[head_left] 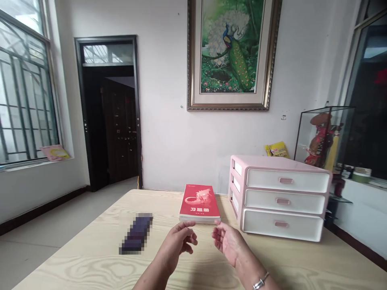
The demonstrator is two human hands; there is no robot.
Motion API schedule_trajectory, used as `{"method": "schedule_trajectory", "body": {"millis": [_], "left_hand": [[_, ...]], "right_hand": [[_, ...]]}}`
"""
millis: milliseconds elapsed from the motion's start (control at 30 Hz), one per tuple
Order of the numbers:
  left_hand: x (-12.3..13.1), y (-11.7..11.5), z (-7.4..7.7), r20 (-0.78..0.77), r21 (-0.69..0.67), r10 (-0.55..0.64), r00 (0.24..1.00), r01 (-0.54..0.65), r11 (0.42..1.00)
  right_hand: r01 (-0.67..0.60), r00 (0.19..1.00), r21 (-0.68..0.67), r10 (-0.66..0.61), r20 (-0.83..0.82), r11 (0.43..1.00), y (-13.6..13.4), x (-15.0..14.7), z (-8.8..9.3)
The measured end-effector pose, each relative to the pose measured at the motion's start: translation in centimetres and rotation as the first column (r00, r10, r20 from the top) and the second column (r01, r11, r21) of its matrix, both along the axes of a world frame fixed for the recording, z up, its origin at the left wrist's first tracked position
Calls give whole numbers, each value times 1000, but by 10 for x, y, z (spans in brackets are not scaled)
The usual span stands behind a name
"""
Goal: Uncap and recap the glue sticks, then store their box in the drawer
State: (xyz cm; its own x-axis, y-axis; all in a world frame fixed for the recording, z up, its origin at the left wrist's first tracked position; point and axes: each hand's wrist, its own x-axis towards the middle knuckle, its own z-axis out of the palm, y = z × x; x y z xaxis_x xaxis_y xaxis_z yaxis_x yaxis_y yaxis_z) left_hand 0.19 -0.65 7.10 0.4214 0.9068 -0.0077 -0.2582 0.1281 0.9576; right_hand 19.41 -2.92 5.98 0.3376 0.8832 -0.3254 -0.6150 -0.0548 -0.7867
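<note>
A thick book (200, 201) with a red cover and a pale dragon-like picture lies flat near the back of the wooden table (102, 268). In front of its near edge are both of my hands. My left hand (177, 241) is by the near left corner, fingers apart and loosely bent, holding nothing. By the near right corner, my right hand (229, 243) has its palm turned inward, its fingers parted and nothing in it. Both index fingertips appear right at the book's near edge; whether they touch it I cannot tell.
Right of the book stands a pink and white three-drawer box (284, 201), drawers closed. A dark pixelated rectangular item (136, 234) lies on the left of the table. Behind the box are a yellow packet (278, 149) and a glass case (325, 137).
</note>
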Motion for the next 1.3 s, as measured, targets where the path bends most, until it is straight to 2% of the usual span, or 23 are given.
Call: {"method": "schedule_trajectory", "body": {"millis": [67, 167, 267, 367, 467, 567, 667, 767, 867, 933, 1067, 1300], "left_hand": [[-3, 5, 19, 96, 11, -62, 993, 61, 998], [-10, 11, 44, 233, 83, -162, 959, 147, 986], [-17, 12, 68, 387, 110, -235, 892, 208, 972], [-21, 8, 87, 499, 190, -338, 798, 280, 941], [-21, -1, 100, 573, 338, -470, 671, 329, 882], [-21, -11, 111, 583, 543, -611, 535, 303, 783], [-24, -18, 117, 532, 683, -718, 448, 274, 677], [-28, -15, 117, 499, 716, -745, 442, 274, 642], [-30, -4, 113, 501, 684, -704, 504, 267, 679], [-30, 4, 111, 497, 668, -684, 534, 267, 695], [-27, 14, 107, 482, 661, -689, 541, 291, 691], [-22, 16, 103, 468, 644, -670, 577, 296, 705]], "right_hand": [[-125, 990, 22, 127, -68, 992, 0, -20, 24], [-295, 944, 193, 316, -90, 936, -1, -41, 53], [-363, 908, 381, 415, -62, 851, -4, -52, 73], [-384, 862, 559, 502, -68, 735, -11, -57, 91], [-389, 843, 707, 538, 15, 590, -25, -58, 111], [-421, 838, 795, 522, 158, 437, -43, -58, 128], [-430, 851, 830, 466, 241, 356, -58, -58, 136], [-452, 854, 819, 437, 282, 354, -58, -55, 132], [-448, 869, 794, 410, 278, 412, -48, -49, 127], [-431, 879, 794, 397, 263, 428, -42, -43, 126], [-412, 885, 811, 395, 248, 416, -40, -36, 127], [-395, 893, 817, 385, 233, 421, -29, -29, 126]]}}
